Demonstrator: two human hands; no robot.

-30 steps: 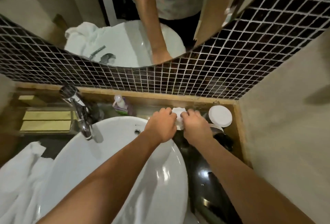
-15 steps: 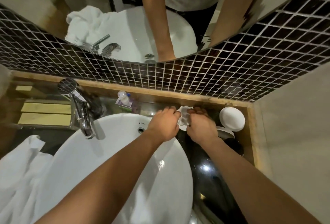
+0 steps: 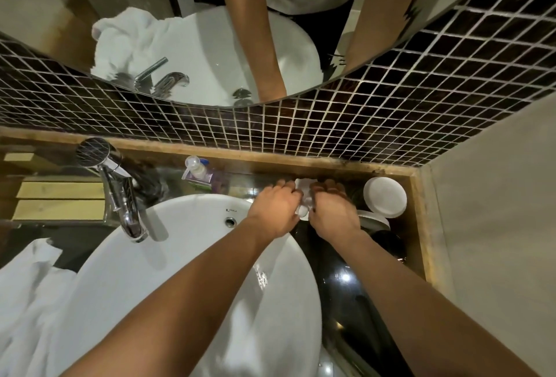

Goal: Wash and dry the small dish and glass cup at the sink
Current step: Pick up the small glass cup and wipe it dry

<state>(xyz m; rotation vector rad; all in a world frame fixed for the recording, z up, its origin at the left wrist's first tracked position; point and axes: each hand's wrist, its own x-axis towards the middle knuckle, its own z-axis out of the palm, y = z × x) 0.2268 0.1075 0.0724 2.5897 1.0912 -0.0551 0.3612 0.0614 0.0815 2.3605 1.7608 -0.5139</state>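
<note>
Behind the white basin (image 3: 180, 214), my left hand (image 3: 275, 211) and my right hand (image 3: 332, 215) meet over the black counter. Both pinch a small crumpled white wad (image 3: 303, 197), paper or cloth, I cannot tell which. A small round white dish (image 3: 385, 200) sits upside down in the back right corner, just right of my right hand. A second white rim (image 3: 374, 221) shows below it, partly hidden by my wrist. I cannot make out the glass cup.
A chrome faucet (image 3: 123, 199) stands at the basin's left. A soap pump bottle (image 3: 197, 170) sits on the wooden ledge behind. A white towel (image 3: 27, 292) lies at the left. A tiled wall and a mirror rise behind, and a plain wall closes the right side.
My hands stay together at the back of the counter, working the white wad, which shows more between the fingers. The view has tilted slightly.
</note>
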